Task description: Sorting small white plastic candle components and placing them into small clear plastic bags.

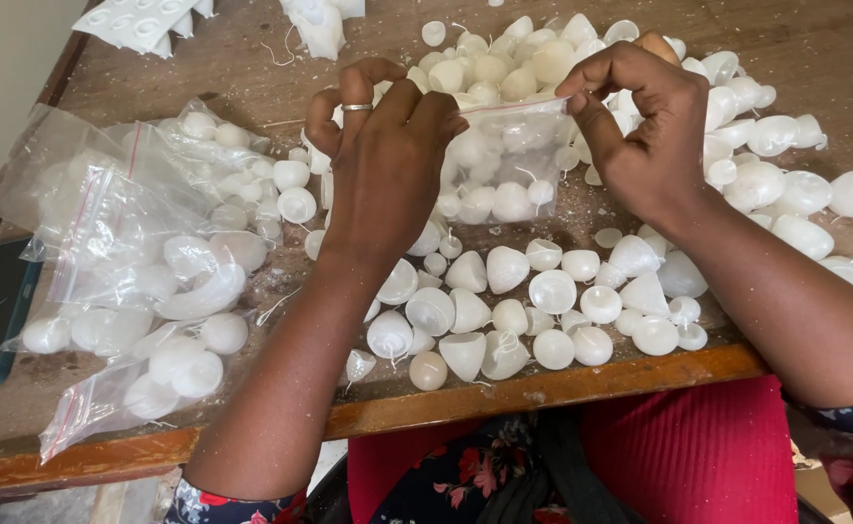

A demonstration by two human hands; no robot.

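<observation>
Both hands pinch the top edge of one bag.
The left hand (pixel 387 146) and right hand (pixel 644 126) grip opposite ends of the bag (pixel 509 160), its mouth running left-right between them above the tabletop (pixel 543 388).

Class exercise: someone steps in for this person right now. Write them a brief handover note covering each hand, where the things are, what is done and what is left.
Left hand and right hand each pinch the top edge of a clear zip bag holding white wax pieces.
Done: filled bags lie at the left of the wooden table.
Left: the held bag's seal looks unfinished; many loose wax pieces are unbagged.
</observation>
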